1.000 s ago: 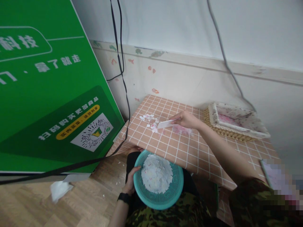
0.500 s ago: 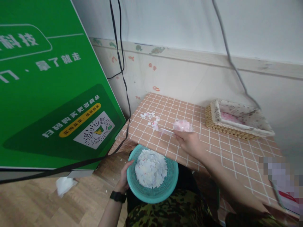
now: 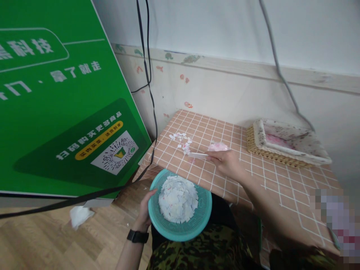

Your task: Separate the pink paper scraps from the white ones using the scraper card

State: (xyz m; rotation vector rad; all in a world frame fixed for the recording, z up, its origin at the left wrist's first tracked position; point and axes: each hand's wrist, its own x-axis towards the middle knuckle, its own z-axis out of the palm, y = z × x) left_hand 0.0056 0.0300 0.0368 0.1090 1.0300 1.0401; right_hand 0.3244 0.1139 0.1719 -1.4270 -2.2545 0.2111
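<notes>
My left hand (image 3: 145, 210) grips the left rim of a teal plastic colander (image 3: 206, 210), held just below the table's front edge. Inside it is a heap of small white paper scraps (image 3: 178, 198), a few with pink marks. My right hand (image 3: 225, 163) is closed on a thin, flat white stick-like tool (image 3: 198, 155) above the table. The tool's tip points left, at the edge of a loose scatter of paper scraps (image 3: 184, 145). Just behind my right hand lies a clear plastic bag (image 3: 217, 146) with pale pink contents, partly hidden by the fingers.
The brown table (image 3: 194, 123) has a white grid pattern and stands against the wall. A lined wicker basket (image 3: 281, 159) with something pink inside sits at the right. A green printed panel (image 3: 70, 101) rises at the left, with a black cable (image 3: 153, 112) hanging beside it. White plastic (image 3: 80, 216) lies on the floor.
The tool in my right hand has turned, showing a broader white side, and my right hand now covers more of the bag. The colander is tilted slightly differently; my left hand keeps its grip.
</notes>
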